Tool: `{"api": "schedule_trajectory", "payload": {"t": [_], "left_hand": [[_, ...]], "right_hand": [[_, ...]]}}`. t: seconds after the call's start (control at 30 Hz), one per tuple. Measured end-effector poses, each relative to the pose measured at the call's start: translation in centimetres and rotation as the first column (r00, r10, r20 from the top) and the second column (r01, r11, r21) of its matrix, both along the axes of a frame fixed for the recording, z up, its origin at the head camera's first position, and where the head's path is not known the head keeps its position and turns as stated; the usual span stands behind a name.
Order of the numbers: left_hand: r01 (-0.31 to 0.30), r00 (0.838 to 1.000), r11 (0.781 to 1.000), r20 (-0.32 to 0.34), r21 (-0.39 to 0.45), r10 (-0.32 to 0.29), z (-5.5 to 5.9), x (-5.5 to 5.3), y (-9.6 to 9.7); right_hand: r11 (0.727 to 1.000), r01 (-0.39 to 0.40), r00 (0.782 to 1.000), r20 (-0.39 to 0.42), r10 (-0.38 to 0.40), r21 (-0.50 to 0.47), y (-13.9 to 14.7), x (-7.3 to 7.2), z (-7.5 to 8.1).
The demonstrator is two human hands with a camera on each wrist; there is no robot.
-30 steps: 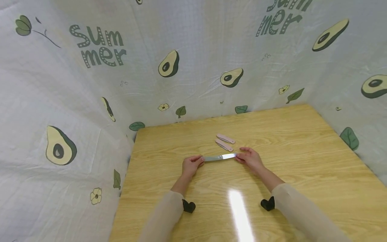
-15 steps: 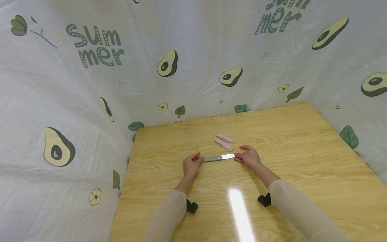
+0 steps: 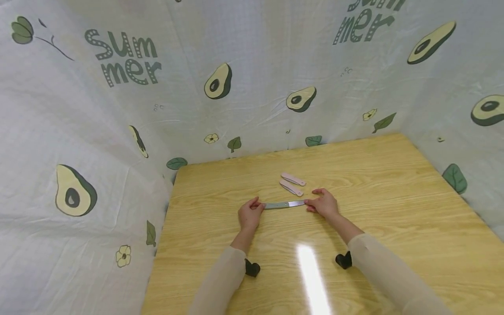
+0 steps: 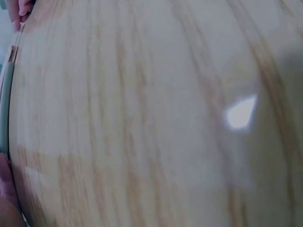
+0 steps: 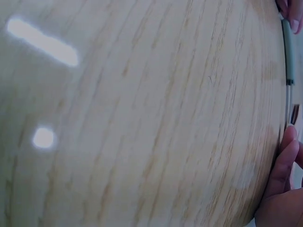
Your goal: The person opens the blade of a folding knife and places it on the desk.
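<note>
A folding knife (image 3: 276, 205) with a grey-green handle lies across the middle of the head view, its silver blade (image 3: 296, 203) swung out to the right. My left hand (image 3: 249, 214) pinches the handle's far left end between thumb and fingers. At the other end, the blade tip is between the thumb and fingertips of my right hand (image 3: 324, 204). Both wrist views catch the green handle (image 4: 5, 104) only at their edge; in the right wrist view the right hand (image 5: 284, 175) holds the thin blade end. Just behind lie two pink folding knives (image 3: 293, 179), side by side and folded.
The wooden table (image 3: 378, 197) extends to both sides and toward me, with a bright light reflection on its front part. A white cloth (image 3: 260, 43) printed with avocados and leaves hangs behind it and along the left and right.
The knife has shifted very slightly and the bright glint on its blade has faded. The left forearm has moved a little to the right. Both hands keep their hold.
</note>
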State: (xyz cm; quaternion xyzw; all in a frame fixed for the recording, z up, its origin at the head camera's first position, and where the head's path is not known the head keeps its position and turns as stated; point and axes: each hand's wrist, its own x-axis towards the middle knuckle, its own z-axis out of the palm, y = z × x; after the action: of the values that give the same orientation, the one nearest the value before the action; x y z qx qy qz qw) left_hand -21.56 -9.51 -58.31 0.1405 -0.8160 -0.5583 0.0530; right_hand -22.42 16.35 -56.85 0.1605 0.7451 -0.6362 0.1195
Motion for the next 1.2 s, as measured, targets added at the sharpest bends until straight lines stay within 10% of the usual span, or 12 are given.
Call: {"api": "schedule_trajectory", "payload": {"t": [0.73,0.97,1.2], "left_hand": [[-0.044,0.999,0.997,-0.024,-0.064,0.043,1.7,-0.1,0.3],[-0.101,0.99,0.994,-0.091,0.031,0.103,2.2,0.0,0.6],[-0.014,0.999,0.978,-0.031,0.208,0.021,4.0,-1.1,3.0]], "right_hand": [[0.998,0.01,0.999,-0.051,-0.013,-0.054,0.2,-0.3,0.8],[0.992,0.117,0.988,-0.11,-0.111,0.044,0.2,-1.0,0.8],[0.966,0.03,0.975,-0.221,0.029,0.257,-1.2,-2.9,2.0]]}}
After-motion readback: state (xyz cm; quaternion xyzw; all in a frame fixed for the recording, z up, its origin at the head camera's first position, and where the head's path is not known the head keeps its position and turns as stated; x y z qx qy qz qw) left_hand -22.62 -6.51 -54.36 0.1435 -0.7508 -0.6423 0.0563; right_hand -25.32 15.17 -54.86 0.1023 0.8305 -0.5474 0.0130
